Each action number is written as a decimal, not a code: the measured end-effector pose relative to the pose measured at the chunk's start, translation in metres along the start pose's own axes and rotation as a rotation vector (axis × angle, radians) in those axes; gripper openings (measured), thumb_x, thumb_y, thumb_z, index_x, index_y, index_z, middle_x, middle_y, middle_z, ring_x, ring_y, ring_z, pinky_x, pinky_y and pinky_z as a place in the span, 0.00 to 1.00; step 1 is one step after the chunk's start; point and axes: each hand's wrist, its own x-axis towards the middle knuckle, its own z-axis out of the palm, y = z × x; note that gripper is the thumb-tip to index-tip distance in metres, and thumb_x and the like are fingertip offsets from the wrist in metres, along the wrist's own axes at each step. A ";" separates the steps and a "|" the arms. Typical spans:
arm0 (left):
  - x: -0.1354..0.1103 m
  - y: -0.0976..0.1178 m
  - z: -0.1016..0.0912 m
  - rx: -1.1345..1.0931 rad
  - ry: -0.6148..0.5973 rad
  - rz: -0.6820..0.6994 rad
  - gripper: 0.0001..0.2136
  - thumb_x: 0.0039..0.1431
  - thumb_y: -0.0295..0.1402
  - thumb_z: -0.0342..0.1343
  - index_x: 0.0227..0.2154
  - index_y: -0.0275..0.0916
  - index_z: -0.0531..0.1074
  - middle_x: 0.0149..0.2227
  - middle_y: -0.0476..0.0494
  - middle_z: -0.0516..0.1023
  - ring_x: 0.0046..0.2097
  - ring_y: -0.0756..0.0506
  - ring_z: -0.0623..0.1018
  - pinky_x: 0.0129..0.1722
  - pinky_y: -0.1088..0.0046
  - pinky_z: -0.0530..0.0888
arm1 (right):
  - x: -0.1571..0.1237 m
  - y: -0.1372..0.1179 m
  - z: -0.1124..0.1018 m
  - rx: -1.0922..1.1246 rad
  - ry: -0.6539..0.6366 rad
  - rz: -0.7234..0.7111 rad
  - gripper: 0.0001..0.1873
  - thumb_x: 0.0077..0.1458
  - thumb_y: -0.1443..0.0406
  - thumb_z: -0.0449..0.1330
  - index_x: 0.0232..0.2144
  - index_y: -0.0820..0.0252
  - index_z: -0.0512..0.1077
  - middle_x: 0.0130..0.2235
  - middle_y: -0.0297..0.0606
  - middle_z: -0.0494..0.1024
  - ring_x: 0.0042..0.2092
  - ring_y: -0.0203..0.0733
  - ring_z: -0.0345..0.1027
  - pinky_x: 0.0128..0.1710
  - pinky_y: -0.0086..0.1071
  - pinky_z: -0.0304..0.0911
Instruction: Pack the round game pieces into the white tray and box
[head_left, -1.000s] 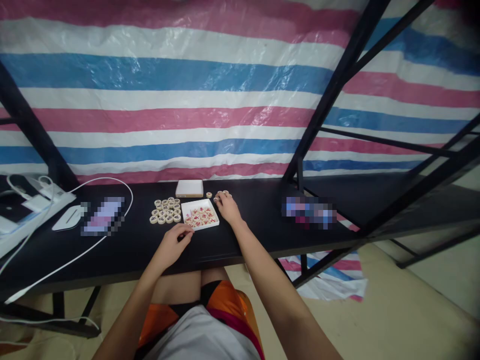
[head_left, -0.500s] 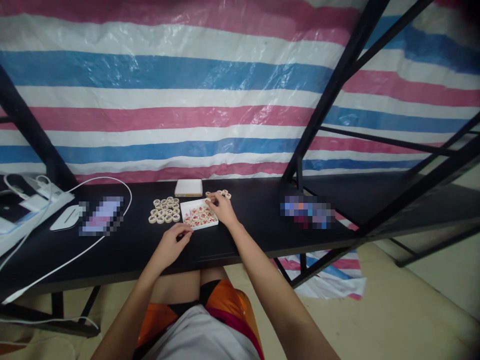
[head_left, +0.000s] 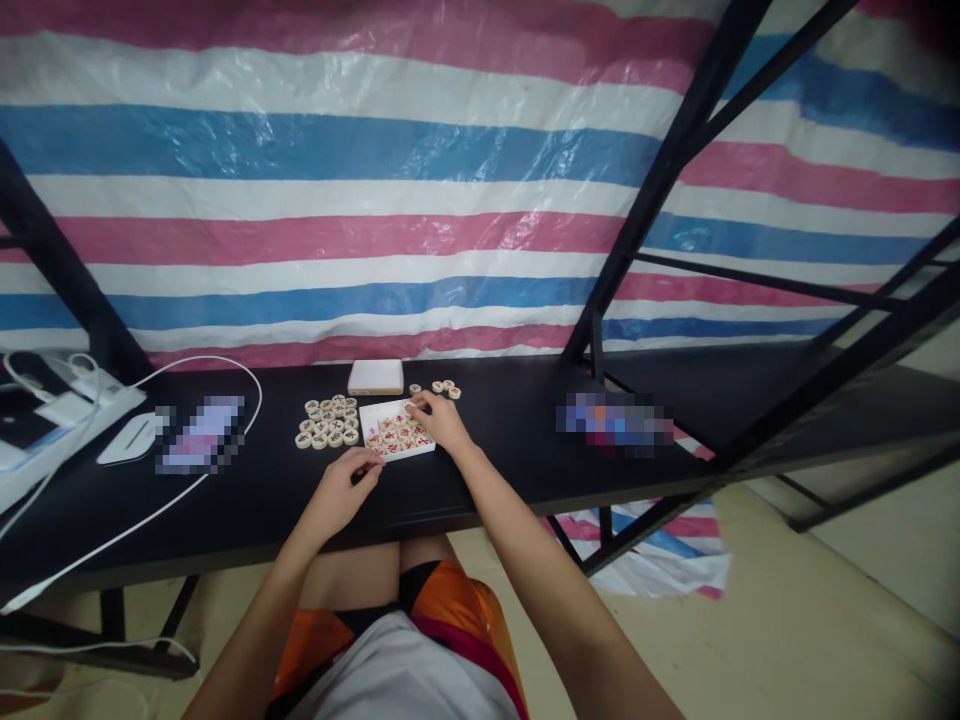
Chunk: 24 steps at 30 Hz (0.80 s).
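A white tray (head_left: 426, 449) on the black table (head_left: 247, 500) holds several round pieces with red marks. My right hand (head_left: 442, 420) rests at the tray's right rim, fingers pinched together over the top right corner; what they hold is too small to see. My left hand (head_left: 345, 492) lies curled on the table at the tray's near left corner, fingertips touching its edge. A group of pieces with dark marks (head_left: 327, 421) lies left of the tray. A few loose pieces (head_left: 442, 387) lie behind my right hand.
A white box lid (head_left: 375, 377) sits behind the tray. At the left are a white mouse (head_left: 132, 438), a blurred phone (head_left: 199, 432), white cables (head_left: 150, 510) and a power strip (head_left: 67, 405). Black frame bars (head_left: 645, 220) rise on the right.
My right hand has moved left from the loose pieces behind the tray to the tray's top right corner. My left hand has stayed in place.
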 end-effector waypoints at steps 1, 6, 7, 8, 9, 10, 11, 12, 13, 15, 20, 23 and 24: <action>0.000 0.000 0.000 -0.002 -0.001 -0.003 0.09 0.58 0.35 0.50 0.33 0.39 0.74 0.39 0.43 0.76 0.39 0.46 0.75 0.40 0.70 0.72 | 0.000 0.000 0.000 -0.030 -0.002 -0.007 0.08 0.56 0.62 0.57 0.37 0.58 0.73 0.33 0.35 0.77 0.39 0.38 0.68 0.43 0.31 0.61; 0.000 -0.001 0.000 -0.005 0.007 -0.005 0.08 0.58 0.34 0.50 0.33 0.38 0.74 0.39 0.43 0.76 0.38 0.47 0.75 0.40 0.70 0.72 | 0.002 0.001 0.001 -0.137 0.037 -0.018 0.09 0.54 0.61 0.58 0.35 0.59 0.74 0.42 0.41 0.74 0.46 0.42 0.65 0.51 0.35 0.57; 0.000 -0.001 0.000 -0.004 0.004 -0.004 0.08 0.58 0.34 0.50 0.33 0.39 0.74 0.39 0.43 0.76 0.39 0.47 0.75 0.40 0.69 0.72 | 0.002 0.002 0.001 -0.130 0.035 -0.008 0.09 0.54 0.61 0.58 0.36 0.59 0.74 0.42 0.41 0.74 0.46 0.41 0.65 0.51 0.35 0.58; 0.000 -0.001 0.000 -0.004 0.001 -0.002 0.09 0.58 0.34 0.50 0.33 0.39 0.74 0.39 0.43 0.76 0.39 0.46 0.75 0.40 0.69 0.72 | 0.002 0.003 0.001 -0.118 0.031 0.001 0.10 0.55 0.61 0.58 0.36 0.59 0.74 0.42 0.41 0.73 0.45 0.41 0.65 0.50 0.35 0.58; 0.000 -0.001 0.000 -0.003 -0.002 -0.002 0.09 0.58 0.34 0.50 0.33 0.39 0.74 0.39 0.43 0.76 0.38 0.46 0.75 0.40 0.69 0.72 | 0.002 0.003 0.001 -0.104 0.029 0.003 0.10 0.55 0.61 0.58 0.37 0.59 0.74 0.42 0.40 0.73 0.45 0.41 0.66 0.50 0.35 0.59; 0.000 0.000 0.000 -0.002 -0.003 -0.002 0.09 0.58 0.34 0.50 0.33 0.39 0.74 0.39 0.43 0.76 0.38 0.47 0.75 0.40 0.69 0.72 | 0.002 0.003 0.001 -0.093 0.031 -0.002 0.09 0.55 0.62 0.57 0.37 0.59 0.74 0.41 0.40 0.73 0.44 0.40 0.66 0.49 0.35 0.59; 0.000 0.000 0.000 -0.002 -0.002 -0.002 0.09 0.58 0.34 0.50 0.33 0.38 0.74 0.39 0.43 0.76 0.38 0.47 0.75 0.40 0.69 0.72 | 0.002 0.003 0.000 -0.082 0.033 -0.013 0.09 0.55 0.63 0.57 0.37 0.58 0.74 0.41 0.40 0.74 0.44 0.40 0.66 0.49 0.34 0.59; 0.000 0.000 0.000 -0.002 0.000 -0.003 0.09 0.58 0.34 0.50 0.33 0.38 0.74 0.39 0.43 0.76 0.37 0.47 0.75 0.39 0.69 0.72 | 0.001 0.003 0.000 -0.074 0.029 -0.029 0.08 0.55 0.64 0.56 0.36 0.58 0.74 0.41 0.39 0.74 0.45 0.40 0.66 0.49 0.34 0.59; 0.000 0.000 0.000 -0.003 0.002 -0.003 0.09 0.58 0.34 0.50 0.33 0.38 0.74 0.39 0.43 0.76 0.37 0.47 0.75 0.39 0.70 0.72 | 0.001 0.003 -0.001 -0.070 0.020 -0.045 0.08 0.55 0.66 0.55 0.35 0.58 0.75 0.40 0.39 0.74 0.45 0.39 0.67 0.50 0.34 0.59; 0.000 0.000 0.000 -0.005 0.006 -0.004 0.09 0.57 0.35 0.50 0.33 0.38 0.74 0.38 0.43 0.76 0.37 0.47 0.75 0.39 0.69 0.72 | 0.001 0.003 -0.003 -0.077 -0.005 -0.064 0.10 0.55 0.69 0.54 0.34 0.58 0.75 0.40 0.38 0.75 0.45 0.39 0.67 0.51 0.34 0.58; 0.000 0.001 0.000 -0.002 0.009 -0.001 0.09 0.57 0.35 0.50 0.33 0.39 0.74 0.38 0.43 0.76 0.37 0.47 0.75 0.39 0.70 0.72 | 0.000 0.001 -0.007 -0.145 -0.011 -0.066 0.12 0.54 0.71 0.52 0.34 0.58 0.76 0.43 0.39 0.75 0.47 0.40 0.66 0.53 0.37 0.56; 0.000 0.002 0.000 -0.003 0.008 -0.001 0.09 0.57 0.35 0.50 0.32 0.38 0.74 0.38 0.43 0.76 0.37 0.47 0.75 0.38 0.70 0.72 | -0.001 -0.004 -0.008 -0.145 -0.026 -0.138 0.11 0.54 0.69 0.53 0.36 0.58 0.75 0.44 0.38 0.76 0.48 0.40 0.65 0.53 0.36 0.56; 0.000 0.002 0.000 -0.004 0.008 -0.003 0.09 0.57 0.35 0.51 0.32 0.38 0.74 0.38 0.43 0.76 0.37 0.47 0.75 0.38 0.70 0.72 | -0.002 -0.006 -0.009 -0.144 -0.044 -0.169 0.11 0.54 0.69 0.54 0.37 0.58 0.75 0.44 0.38 0.76 0.48 0.40 0.65 0.53 0.35 0.56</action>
